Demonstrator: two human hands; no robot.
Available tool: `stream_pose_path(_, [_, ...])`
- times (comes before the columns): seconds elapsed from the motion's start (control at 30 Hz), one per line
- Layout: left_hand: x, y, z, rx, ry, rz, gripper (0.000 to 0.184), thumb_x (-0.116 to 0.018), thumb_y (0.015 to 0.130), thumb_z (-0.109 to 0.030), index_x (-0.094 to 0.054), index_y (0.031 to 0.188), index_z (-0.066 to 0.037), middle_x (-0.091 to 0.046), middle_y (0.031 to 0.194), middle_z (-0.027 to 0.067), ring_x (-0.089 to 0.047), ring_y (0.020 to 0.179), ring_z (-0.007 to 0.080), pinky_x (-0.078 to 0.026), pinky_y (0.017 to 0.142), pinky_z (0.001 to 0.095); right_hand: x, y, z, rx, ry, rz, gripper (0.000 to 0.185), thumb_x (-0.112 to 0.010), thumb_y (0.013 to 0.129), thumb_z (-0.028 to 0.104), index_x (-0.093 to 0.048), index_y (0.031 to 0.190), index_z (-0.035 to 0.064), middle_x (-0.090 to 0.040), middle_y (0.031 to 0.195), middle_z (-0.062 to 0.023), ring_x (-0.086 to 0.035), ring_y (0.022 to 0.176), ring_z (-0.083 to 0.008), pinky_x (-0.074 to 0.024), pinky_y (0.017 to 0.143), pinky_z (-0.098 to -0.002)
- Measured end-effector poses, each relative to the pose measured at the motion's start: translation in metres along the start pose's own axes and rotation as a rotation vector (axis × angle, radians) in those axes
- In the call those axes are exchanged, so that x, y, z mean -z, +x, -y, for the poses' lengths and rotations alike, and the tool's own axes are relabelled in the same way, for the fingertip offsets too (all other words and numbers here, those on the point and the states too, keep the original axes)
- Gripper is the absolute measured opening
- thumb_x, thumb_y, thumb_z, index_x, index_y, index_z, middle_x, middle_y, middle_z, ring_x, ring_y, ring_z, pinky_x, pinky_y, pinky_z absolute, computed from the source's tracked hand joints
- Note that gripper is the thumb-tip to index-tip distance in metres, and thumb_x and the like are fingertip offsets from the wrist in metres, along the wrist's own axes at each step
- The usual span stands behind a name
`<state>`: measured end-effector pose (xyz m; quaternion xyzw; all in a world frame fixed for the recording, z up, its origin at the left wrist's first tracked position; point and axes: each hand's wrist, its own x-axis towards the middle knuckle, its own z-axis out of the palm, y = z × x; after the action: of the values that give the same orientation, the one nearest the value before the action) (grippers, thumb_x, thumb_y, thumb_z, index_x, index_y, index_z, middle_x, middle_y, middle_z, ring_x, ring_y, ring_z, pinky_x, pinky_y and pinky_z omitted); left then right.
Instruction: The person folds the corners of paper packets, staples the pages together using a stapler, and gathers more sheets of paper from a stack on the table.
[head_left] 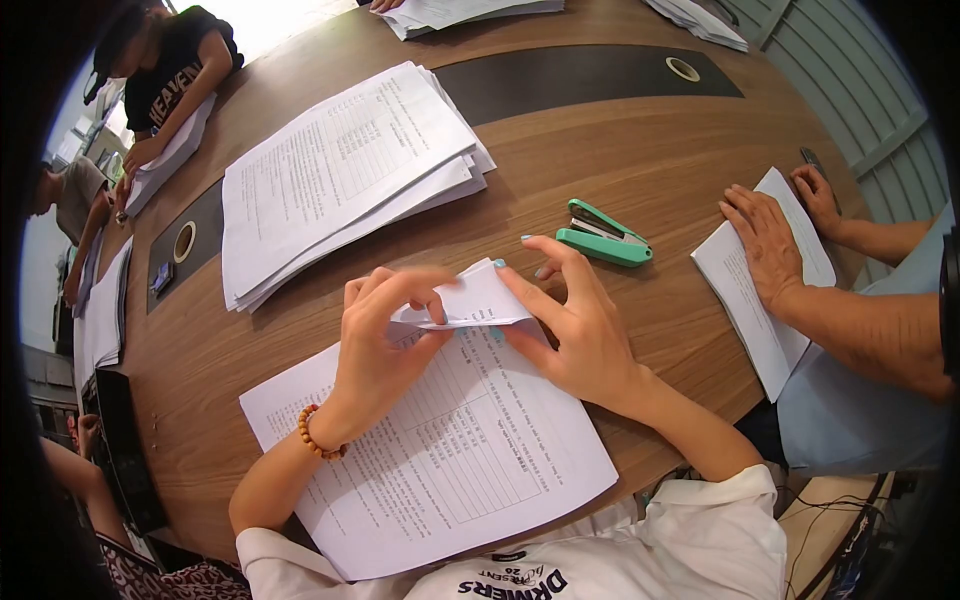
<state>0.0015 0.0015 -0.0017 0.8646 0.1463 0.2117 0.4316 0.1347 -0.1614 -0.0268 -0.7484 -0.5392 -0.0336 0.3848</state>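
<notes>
Printed sheets of paper (450, 450) lie in front of me at the table's near edge, their far edge lifted and bent over. My left hand (385, 325), with a beaded bracelet at the wrist, pinches that raised edge; its fingertips are slightly blurred. My right hand (570, 330) grips the same edge at the right between thumb and index finger, other fingers curled loosely. Just beyond my right hand a green stapler (605, 236) rests on the wood, untouched. A thick stack of printed sheets (340, 170) sits farther off to the left.
At the right, another person's hands (768, 235) press on a paper stack (745, 290). People along the left side handle papers (172, 165) too. The wooden table (680, 150) has a dark inlaid strip with round cable holes (683, 69). More sheets (470, 12) lie at the far edge.
</notes>
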Motion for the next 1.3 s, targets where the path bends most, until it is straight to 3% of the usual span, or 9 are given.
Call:
stream_pose_path(0.07, [0.001, 0.000, 0.002, -0.162, 0.190, 0.026, 0.023, -0.077, 0.060, 0.001, -0.072, 0.073, -0.018, -0.059, 0.075, -0.0080, -0.047, 0.079, 0.0117, -0.031, 0.079, 0.0281, 0.000, 0.000, -0.003, 0.058, -0.011, 0.042, 0.050, -0.075, 0.067, 0.015, -0.061, 0.113, 0.0023, -0.043, 0.126, -0.0140, -0.050, 0.093, -0.0244, -0.0444, 0.080, -0.0348])
stream_pose_path(0.37, [0.000, -0.002, 0.004, -0.196, 0.185, -0.025, 0.027, -0.078, 0.058, 0.000, -0.074, 0.075, -0.021, -0.062, 0.094, -0.0065, -0.049, 0.085, 0.0127, -0.031, 0.081, 0.0301, 0.001, 0.001, 0.001, 0.126, -0.098, 0.020, 0.048, -0.075, 0.064, 0.010, -0.065, 0.111, 0.0074, -0.047, 0.124, -0.0117, -0.050, 0.093, -0.0248, -0.0445, 0.080, -0.0351])
stream_pose_path(0.77, [0.001, 0.001, -0.006, -0.099, 0.209, -0.027, 0.022, -0.077, 0.060, -0.001, -0.071, 0.074, -0.017, -0.063, 0.080, -0.0092, -0.050, 0.084, 0.0121, -0.030, 0.082, 0.0305, -0.002, -0.001, -0.002, 0.057, -0.039, -0.002, 0.046, -0.074, 0.068, 0.014, -0.062, 0.111, 0.0021, -0.044, 0.126, -0.0125, -0.050, 0.094, -0.0234, -0.0445, 0.077, -0.0337])
stream_pose_path(1.0, [0.001, -0.002, 0.003, -0.189, 0.249, 0.020, 0.023, -0.078, 0.060, -0.001, -0.071, 0.074, -0.017, -0.065, 0.086, -0.0087, -0.051, 0.088, 0.0132, -0.031, 0.084, 0.0306, 0.003, 0.002, 0.003, 0.127, -0.177, 0.029, 0.042, -0.073, 0.068, 0.014, -0.063, 0.107, 0.0027, -0.046, 0.124, -0.0118, -0.049, 0.104, -0.0244, -0.0434, 0.079, -0.0353])
stream_pose_path(1.07, [0.000, -0.001, -0.001, -0.198, 0.201, -0.044, 0.022, -0.077, 0.060, -0.001, -0.071, 0.074, -0.017, -0.065, 0.088, -0.0081, -0.052, 0.092, 0.0135, -0.031, 0.084, 0.0309, 0.004, 0.001, 0.006, 0.124, -0.199, 0.006, 0.050, -0.074, 0.064, 0.010, -0.063, 0.113, 0.0077, -0.046, 0.124, -0.0115, -0.050, 0.093, -0.0238, -0.0440, 0.081, -0.0354])
stream_pose_path(1.3, [0.002, -0.002, 0.004, -0.180, 0.231, 0.041, 0.022, -0.077, 0.061, 0.000, -0.070, 0.073, -0.017, -0.066, 0.094, -0.0066, -0.053, 0.093, 0.0138, -0.032, 0.084, 0.0315, 0.001, -0.002, 0.007, 0.101, -0.182, -0.040, 0.050, -0.074, 0.065, 0.010, -0.063, 0.114, 0.0066, -0.047, 0.124, -0.0115, -0.050, 0.091, -0.0235, -0.0439, 0.079, -0.0347])
